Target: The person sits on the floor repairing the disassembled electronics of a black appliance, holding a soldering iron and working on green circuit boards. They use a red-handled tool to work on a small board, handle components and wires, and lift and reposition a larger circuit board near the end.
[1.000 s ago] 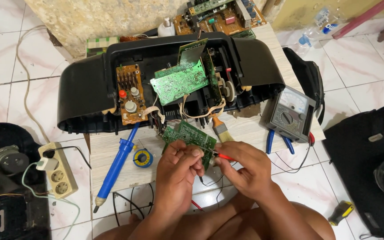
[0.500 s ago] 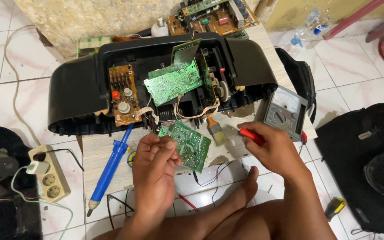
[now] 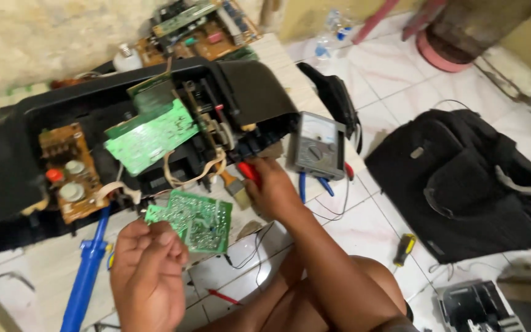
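Blue desoldering pump (image 3: 87,270) left of small green circuit board (image 3: 193,219), tip cut off by frame edge. Left hand (image 3: 147,273) pinches that board's lower-left corner. Right of board, right hand (image 3: 273,192) closes on red-handled tool (image 3: 249,172), tip hidden. Grey multimeter (image 3: 318,145) further right.

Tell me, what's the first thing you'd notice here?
The big black radio case lying open on the left, with a green circuit board showing inside. In front of it, the left hand holds up a smaller green board, while the right hand grips a red-handled tool beside a grey meter with a dial.
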